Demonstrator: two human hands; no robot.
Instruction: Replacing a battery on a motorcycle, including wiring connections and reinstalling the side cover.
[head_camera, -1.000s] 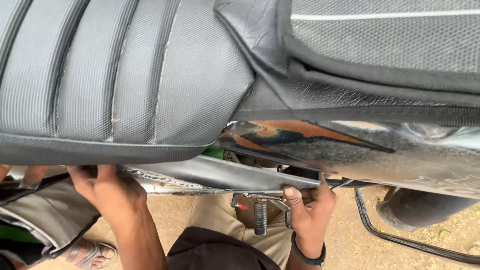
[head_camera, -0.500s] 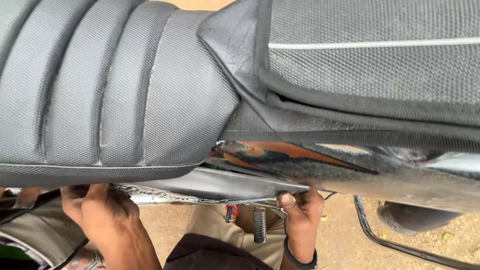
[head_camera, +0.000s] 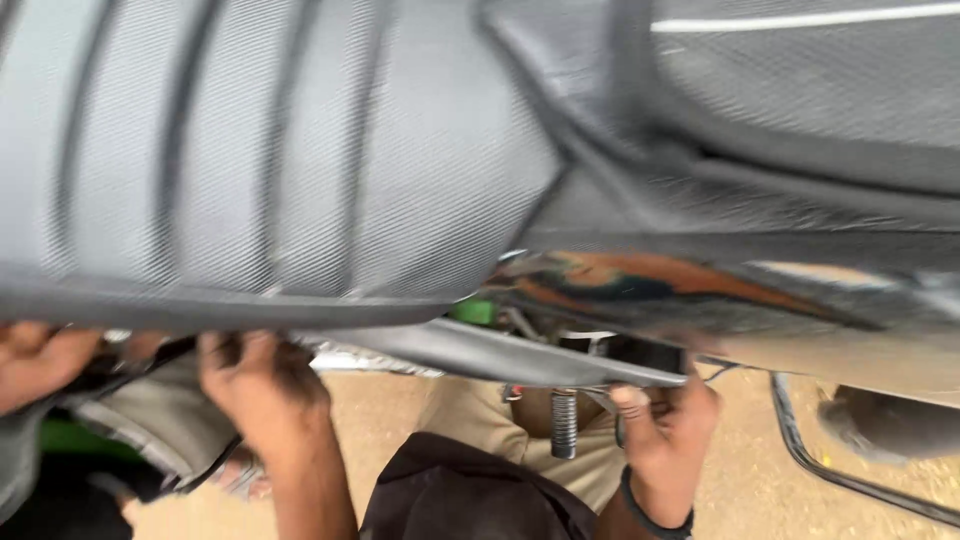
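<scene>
Left hand hooked with fingertips up under the ribbed black seat's lower edge, right hand clenched on the dark side panel just above its fingers, beside a spring; seat and panel both apparently in place, nothing visibly freed.

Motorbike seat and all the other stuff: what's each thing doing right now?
Motorbike seat: grey, ribbed, blurred, sitting over the frame.
Side panel: dark, below the seat edge.
Left hand: up under the seat edge, fingers bent.
Right hand: gripping beneath the panel, black band on its wrist.
Spring: hanging upright.
Another person's hand: at the seat's edge.
</scene>
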